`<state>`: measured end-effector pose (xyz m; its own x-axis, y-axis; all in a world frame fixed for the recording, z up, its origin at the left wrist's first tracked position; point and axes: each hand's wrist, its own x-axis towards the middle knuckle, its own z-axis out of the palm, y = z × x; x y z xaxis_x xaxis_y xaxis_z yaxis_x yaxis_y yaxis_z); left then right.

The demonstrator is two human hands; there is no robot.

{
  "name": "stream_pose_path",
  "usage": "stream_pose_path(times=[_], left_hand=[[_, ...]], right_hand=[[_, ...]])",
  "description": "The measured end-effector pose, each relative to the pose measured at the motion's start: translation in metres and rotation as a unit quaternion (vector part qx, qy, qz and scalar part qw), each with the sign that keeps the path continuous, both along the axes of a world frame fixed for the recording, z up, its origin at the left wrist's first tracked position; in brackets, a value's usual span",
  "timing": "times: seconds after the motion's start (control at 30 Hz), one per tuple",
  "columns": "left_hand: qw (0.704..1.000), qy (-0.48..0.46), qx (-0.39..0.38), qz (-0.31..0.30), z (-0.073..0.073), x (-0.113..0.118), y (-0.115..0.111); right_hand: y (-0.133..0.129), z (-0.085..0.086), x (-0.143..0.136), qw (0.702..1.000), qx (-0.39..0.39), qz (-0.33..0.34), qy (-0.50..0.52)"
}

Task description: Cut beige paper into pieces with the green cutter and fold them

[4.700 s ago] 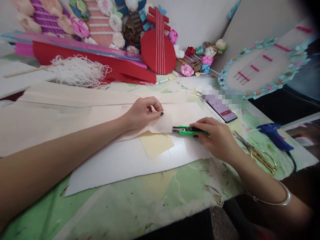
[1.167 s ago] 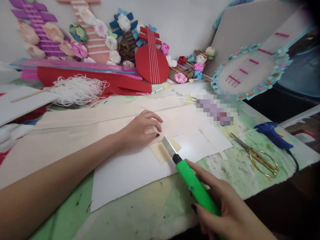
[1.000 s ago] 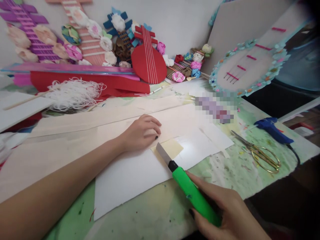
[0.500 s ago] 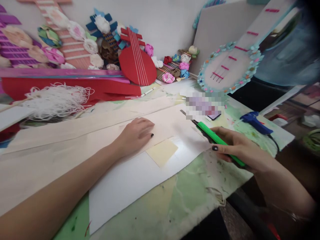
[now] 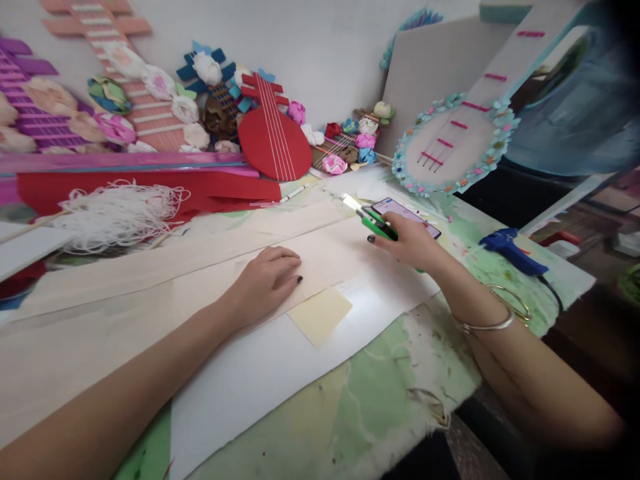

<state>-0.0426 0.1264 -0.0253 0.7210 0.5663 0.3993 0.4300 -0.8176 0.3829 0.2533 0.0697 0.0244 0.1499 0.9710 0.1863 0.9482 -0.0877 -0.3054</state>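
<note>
My left hand (image 5: 263, 287) lies flat on a cream sheet (image 5: 327, 253), its fingers stretched out and holding nothing. Under that sheet is a white board (image 5: 240, 400), with a pale yellow square (image 5: 323, 317) on it close to my thumb. My right hand (image 5: 415, 243) is closed around a green utility knife (image 5: 379, 223), its blade out and pointing toward the far left. The knife is over the sheet's far right part; whether the blade touches anything I cannot tell. Just beyond my right hand lies a phone (image 5: 407, 215), partly covered by it.
A blue glue gun (image 5: 515, 250) with a cord lies at the right. White string (image 5: 120, 213) is heaped at the left by red material (image 5: 220, 189). Along the back stand a red paper lute (image 5: 275, 143), a flower-edged lute (image 5: 453, 147) and several paper flowers.
My right hand has moved forward and left with the utility knife, from the board's right edge to beside the phone. My left hand stays flat on the sheet.
</note>
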Motion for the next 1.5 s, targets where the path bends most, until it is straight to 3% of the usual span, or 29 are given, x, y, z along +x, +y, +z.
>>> stream_pose_path(times=[0.13, 0.23, 0.33, 0.43, 0.67, 0.83, 0.97, 1.13, 1.33, 1.5], left_hand=[[1.0, 0.006, -0.009, 0.01, 0.002, 0.0, 0.004], [0.997, 0.027, -0.029, 0.064, 0.007, 0.005, 0.019], [0.984, 0.106, -0.041, 0.137, 0.015, 0.016, 0.039], [0.969, 0.169, -0.076, 0.164, 0.024, 0.029, 0.058], [0.947, 0.082, -0.254, 0.178, 0.03, 0.042, 0.067], [0.962, 0.063, -0.18, 0.196, 0.025, 0.042, 0.062], [0.972, 0.065, -0.11, 0.195, 0.024, 0.041, 0.062], [0.98, 0.048, -0.106, 0.163, 0.029, 0.039, 0.063], [0.982, -0.065, -0.154, 0.084, 0.051, 0.033, 0.045], [0.954, -0.193, -0.224, 0.058, 0.066, 0.025, 0.033]], right_hand=[[-0.008, -0.015, 0.009, 0.998, -0.057, 0.03, -0.003], [-0.011, -0.012, 0.015, 0.998, -0.049, 0.044, 0.001], [-0.011, -0.008, 0.016, 0.998, -0.052, 0.042, -0.004], [-0.009, -0.007, 0.015, 0.997, -0.066, 0.028, -0.019], [-0.01, -0.004, 0.018, 0.998, -0.047, 0.016, -0.042], [-0.012, -0.001, 0.018, 0.998, -0.057, 0.013, -0.03], [-0.012, -0.002, 0.018, 0.997, -0.068, 0.018, -0.017], [-0.013, -0.005, 0.019, 0.998, -0.053, 0.025, 0.009], [-0.013, -0.004, 0.018, 0.998, -0.028, 0.054, 0.002], [-0.011, -0.007, 0.013, 0.993, 0.01, 0.116, -0.018]])
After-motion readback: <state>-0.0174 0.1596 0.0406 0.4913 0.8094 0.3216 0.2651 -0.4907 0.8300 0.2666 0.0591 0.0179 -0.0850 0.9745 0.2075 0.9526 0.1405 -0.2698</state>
